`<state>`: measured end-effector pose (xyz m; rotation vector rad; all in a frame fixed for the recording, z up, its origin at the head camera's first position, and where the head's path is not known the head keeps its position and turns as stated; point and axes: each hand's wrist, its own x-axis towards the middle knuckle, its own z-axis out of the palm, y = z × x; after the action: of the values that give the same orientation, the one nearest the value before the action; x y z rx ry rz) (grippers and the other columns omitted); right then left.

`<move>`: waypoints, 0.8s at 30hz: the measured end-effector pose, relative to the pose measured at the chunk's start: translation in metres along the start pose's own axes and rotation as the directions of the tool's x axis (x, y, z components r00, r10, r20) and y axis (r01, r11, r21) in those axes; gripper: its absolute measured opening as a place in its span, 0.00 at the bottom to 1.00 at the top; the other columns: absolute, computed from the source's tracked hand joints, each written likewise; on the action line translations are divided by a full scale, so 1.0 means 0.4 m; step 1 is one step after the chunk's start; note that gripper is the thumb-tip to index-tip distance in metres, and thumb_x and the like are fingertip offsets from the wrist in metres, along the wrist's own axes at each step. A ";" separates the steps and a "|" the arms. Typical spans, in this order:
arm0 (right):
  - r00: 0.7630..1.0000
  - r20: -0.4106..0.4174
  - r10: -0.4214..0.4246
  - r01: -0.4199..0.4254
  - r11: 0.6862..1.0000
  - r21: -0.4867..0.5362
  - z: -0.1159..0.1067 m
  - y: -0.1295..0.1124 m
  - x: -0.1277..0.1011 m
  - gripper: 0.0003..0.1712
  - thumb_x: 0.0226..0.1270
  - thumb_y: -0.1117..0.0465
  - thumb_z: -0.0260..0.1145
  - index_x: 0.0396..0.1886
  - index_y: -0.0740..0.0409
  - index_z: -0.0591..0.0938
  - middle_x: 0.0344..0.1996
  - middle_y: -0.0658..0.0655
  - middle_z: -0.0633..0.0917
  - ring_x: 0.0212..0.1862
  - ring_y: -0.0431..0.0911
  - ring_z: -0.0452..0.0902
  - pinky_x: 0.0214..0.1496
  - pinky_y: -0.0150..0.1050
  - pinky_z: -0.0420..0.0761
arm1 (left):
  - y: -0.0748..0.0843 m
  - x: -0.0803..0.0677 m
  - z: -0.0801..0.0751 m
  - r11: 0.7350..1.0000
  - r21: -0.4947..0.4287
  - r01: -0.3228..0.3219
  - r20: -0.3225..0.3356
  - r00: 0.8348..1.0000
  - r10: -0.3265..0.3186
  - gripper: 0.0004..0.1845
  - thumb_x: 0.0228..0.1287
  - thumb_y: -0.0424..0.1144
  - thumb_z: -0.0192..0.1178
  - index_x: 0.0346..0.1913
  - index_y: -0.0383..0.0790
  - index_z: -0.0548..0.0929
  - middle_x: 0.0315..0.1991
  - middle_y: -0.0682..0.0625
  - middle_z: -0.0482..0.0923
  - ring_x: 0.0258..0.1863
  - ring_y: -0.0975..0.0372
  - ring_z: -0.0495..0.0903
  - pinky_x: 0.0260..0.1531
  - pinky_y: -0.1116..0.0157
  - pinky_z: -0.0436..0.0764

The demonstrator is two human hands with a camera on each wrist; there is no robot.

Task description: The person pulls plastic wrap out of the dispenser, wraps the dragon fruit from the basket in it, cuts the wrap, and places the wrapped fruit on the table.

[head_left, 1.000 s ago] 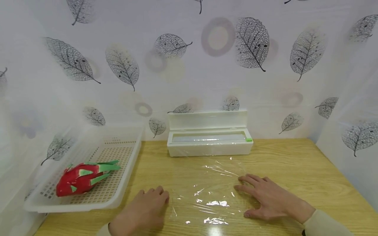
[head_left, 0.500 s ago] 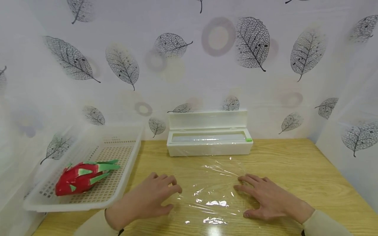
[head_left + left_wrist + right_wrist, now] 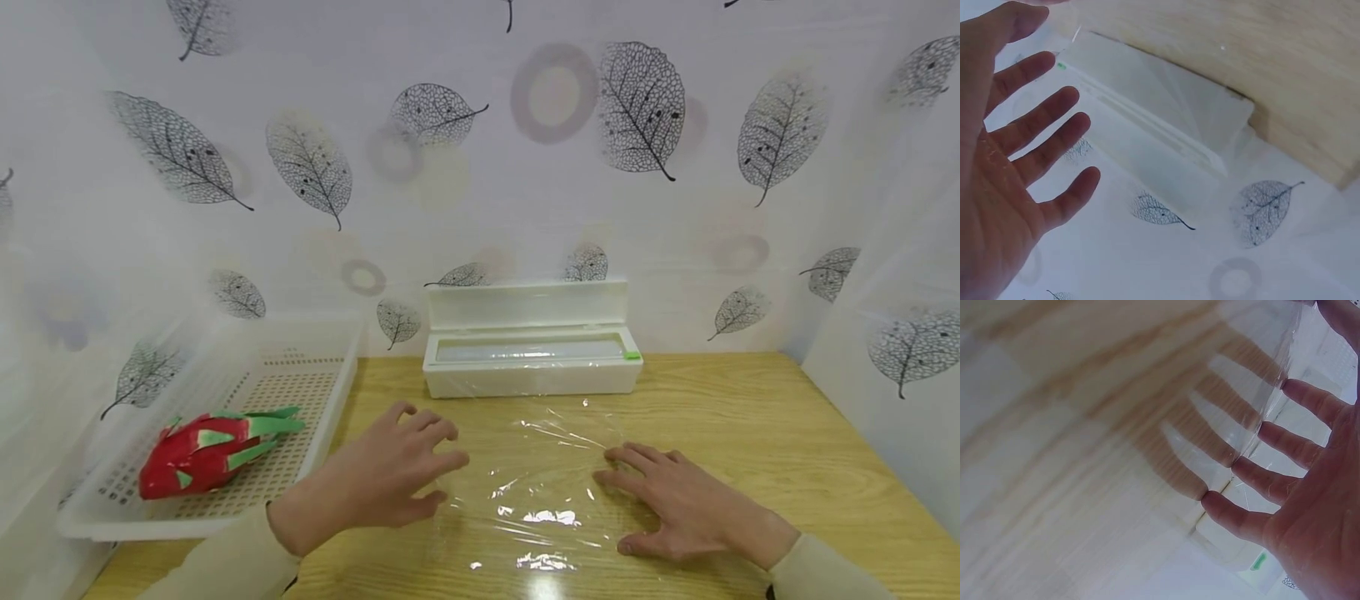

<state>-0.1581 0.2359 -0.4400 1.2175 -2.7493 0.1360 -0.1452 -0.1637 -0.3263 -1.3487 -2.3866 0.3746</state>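
A sheet of clear plastic wrap (image 3: 540,500) lies over the wooden table, shiny and creased, running back to a white wrap dispenser box (image 3: 532,379) with its lid raised. My right hand (image 3: 678,504) rests with spread fingers on the wrap's right side; in the right wrist view its fingertips (image 3: 1210,497) press down at the table surface. Over the wrap's left edge is my left hand (image 3: 390,471), its fingers spread and slightly bent, holding nothing. The left wrist view has the left palm (image 3: 997,181) at its left side, with the dispenser box beyond.
On the left stands a white plastic basket (image 3: 300,492) holding a red and green dragon fruit (image 3: 210,454). A leaf-patterned curtain (image 3: 480,200) hangs behind the table and at both sides. A small green piece (image 3: 632,356) sits on the box's right end.
My left hand has lifted from near the table's front and moved forward along the wrap's left side, its fingers spreading. The right hand stays in place.
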 end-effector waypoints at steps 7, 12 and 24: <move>1.000 0.010 0.004 -0.004 1.000 0.008 -0.005 0.000 -0.001 0.44 0.60 0.21 0.60 0.68 0.40 0.77 0.66 0.54 0.77 0.66 0.58 0.76 0.50 0.60 0.80 | -0.040 0.003 -0.016 1.000 0.019 0.014 -0.014 1.000 -0.014 0.23 0.56 0.60 0.69 0.53 0.56 0.82 0.53 0.51 0.82 0.53 0.55 0.81 0.52 0.49 0.80; 1.000 0.012 0.007 -0.007 1.000 0.008 -0.004 0.001 0.000 0.44 0.60 0.21 0.60 0.68 0.39 0.77 0.66 0.54 0.77 0.66 0.59 0.76 0.50 0.60 0.80 | -0.075 -0.001 -0.030 0.997 0.062 0.040 -0.042 0.998 -0.038 0.28 0.53 0.62 0.69 0.56 0.56 0.82 0.54 0.49 0.80 0.55 0.53 0.79 0.53 0.46 0.78; 1.000 0.016 0.014 -0.015 1.000 0.017 -0.008 -0.002 0.000 0.44 0.60 0.22 0.61 0.68 0.40 0.77 0.67 0.55 0.77 0.66 0.60 0.75 0.51 0.62 0.80 | -0.183 -0.058 -0.033 0.985 0.083 0.150 -0.025 0.989 -0.148 0.26 0.55 0.57 0.70 0.56 0.53 0.82 0.55 0.47 0.80 0.56 0.51 0.78 0.53 0.42 0.76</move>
<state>-0.1573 0.2357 -0.4370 1.2082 -2.7765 0.1516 -0.1842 -0.2200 -0.2893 -1.1232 -2.4088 0.4140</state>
